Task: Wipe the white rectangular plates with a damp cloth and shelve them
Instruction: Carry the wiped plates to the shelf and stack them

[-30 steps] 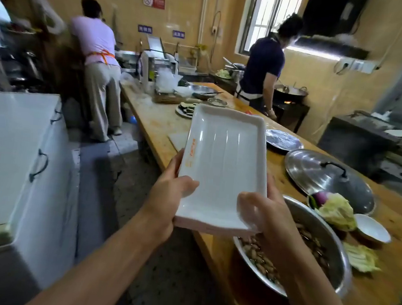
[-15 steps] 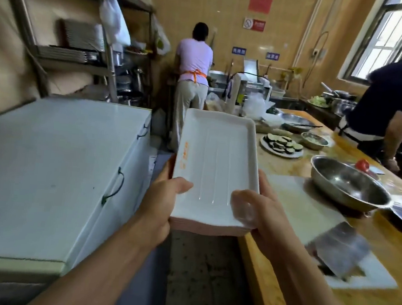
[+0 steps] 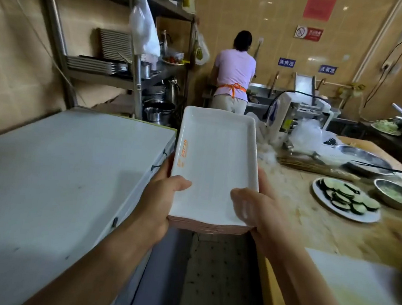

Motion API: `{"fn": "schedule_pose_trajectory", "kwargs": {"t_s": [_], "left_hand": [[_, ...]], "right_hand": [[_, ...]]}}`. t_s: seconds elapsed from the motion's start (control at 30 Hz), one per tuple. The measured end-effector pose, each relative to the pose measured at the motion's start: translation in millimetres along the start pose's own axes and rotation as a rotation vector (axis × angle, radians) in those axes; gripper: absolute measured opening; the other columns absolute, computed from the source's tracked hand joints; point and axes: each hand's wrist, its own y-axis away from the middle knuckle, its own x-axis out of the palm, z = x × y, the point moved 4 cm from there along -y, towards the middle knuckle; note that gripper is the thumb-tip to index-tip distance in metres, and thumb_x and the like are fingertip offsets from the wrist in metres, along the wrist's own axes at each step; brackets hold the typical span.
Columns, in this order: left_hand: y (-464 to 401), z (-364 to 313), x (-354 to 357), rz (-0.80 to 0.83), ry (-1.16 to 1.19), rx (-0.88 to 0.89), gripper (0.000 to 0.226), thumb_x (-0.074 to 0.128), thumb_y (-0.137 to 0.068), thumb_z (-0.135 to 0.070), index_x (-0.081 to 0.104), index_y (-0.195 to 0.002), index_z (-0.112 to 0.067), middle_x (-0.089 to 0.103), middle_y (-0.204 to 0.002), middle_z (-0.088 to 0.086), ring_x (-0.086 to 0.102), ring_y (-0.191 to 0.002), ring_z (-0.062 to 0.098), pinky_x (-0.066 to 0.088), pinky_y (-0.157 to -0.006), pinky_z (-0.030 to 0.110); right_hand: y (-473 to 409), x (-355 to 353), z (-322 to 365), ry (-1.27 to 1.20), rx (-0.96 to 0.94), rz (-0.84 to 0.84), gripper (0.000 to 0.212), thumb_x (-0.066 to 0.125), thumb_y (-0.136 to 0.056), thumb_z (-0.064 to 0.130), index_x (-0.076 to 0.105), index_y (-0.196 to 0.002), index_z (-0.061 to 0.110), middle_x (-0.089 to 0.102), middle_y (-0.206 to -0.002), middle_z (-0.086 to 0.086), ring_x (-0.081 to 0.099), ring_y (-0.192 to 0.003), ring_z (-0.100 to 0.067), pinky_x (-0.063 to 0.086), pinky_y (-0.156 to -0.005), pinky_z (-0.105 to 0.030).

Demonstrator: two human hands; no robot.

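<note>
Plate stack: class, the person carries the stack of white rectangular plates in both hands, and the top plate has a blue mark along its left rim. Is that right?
Not quite. The head view shows the mark on the top plate is orange, not blue. The rest stands: the left hand and right hand both hold the stack of white rectangular plates.

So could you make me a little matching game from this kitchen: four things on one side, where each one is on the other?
Things:
1. stack of white plates
2. plate of sliced aubergine
3. metal trays
4. person in the orange apron strings

Places:
A. on the wooden counter at the right
B. at the sink by the back wall
C. held between the left hand and right hand
D. on the steel rack at the left

Pairs: 1-C, 2-A, 3-D, 4-B
</note>
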Motion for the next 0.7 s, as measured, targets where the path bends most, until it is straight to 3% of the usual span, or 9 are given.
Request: {"fn": "schedule_pose_trajectory", "kwargs": {"t_s": [0.1,0.27,0.43,0.6,0.7], "left_hand": [[-68.5,3.0,-3.8,-0.001,0.016,-0.003,0.054,0.045,-0.088,0.002,0.051,-0.132,-0.028,0.066,-0.115,0.005,0.063,-0.098,0.026,0.051,-0.067,0.03],[-195.7,-9.4,-5.6,0.017,0.015,-0.023,0.05,0.046,-0.088,0.002,0.055,-0.125,-0.03,0.068,-0.108,0.004,0.064,-0.096,0.027,0.052,-0.067,0.031],[-301.1,-21.4,3.2,0.04,0.024,-0.028,0.051,0.046,-0.088,0.001,0.053,-0.128,-0.03,0.068,-0.109,0.004,0.066,-0.095,0.026,0.054,-0.061,0.027],[-396.7,-21.6,15.7,0.017,0.01,-0.007,0.056,0.045,-0.087,0.004,0.051,-0.132,-0.027,0.068,-0.108,0.006,0.066,-0.091,0.025,0.054,-0.061,0.027],[-457.7,-16.9,30.0,0.0,0.035,0.017,0.053,0.043,-0.088,0.006,0.053,-0.129,-0.025,0.07,-0.1,0.004,0.068,-0.076,0.019,0.053,-0.053,0.024]], "right_hand": [[-68.3,3.9,-7.6,0.0,-0.006,-0.009,0.069,0.051,-0.082,-0.007,0.044,-0.131,0.041,0.062,-0.097,0.003,0.061,-0.077,-0.019,0.052,-0.067,-0.038],[-190.9,12.8,-8.9,-0.019,0.008,-0.032,0.073,0.052,-0.082,-0.007,0.041,-0.132,0.045,0.061,-0.108,-0.001,0.061,-0.089,-0.024,0.056,-0.068,-0.037],[-296.1,10.4,-1.7,-0.049,-0.021,-0.032,0.069,0.051,-0.083,-0.008,0.045,-0.128,0.044,0.065,-0.097,0.007,0.064,-0.081,-0.013,0.054,-0.063,-0.027],[-395.2,-1.6,-7.9,-0.086,-0.008,0.004,0.068,0.051,-0.084,-0.006,0.044,-0.131,0.043,0.06,-0.113,0.002,0.06,-0.1,-0.021,0.057,-0.063,-0.025],[-465.9,-13.3,-17.8,-0.1,-0.015,0.036,0.066,0.05,-0.084,-0.008,0.044,-0.133,0.035,0.059,-0.119,-0.005,0.059,-0.104,-0.027,0.056,-0.062,-0.024]]}}
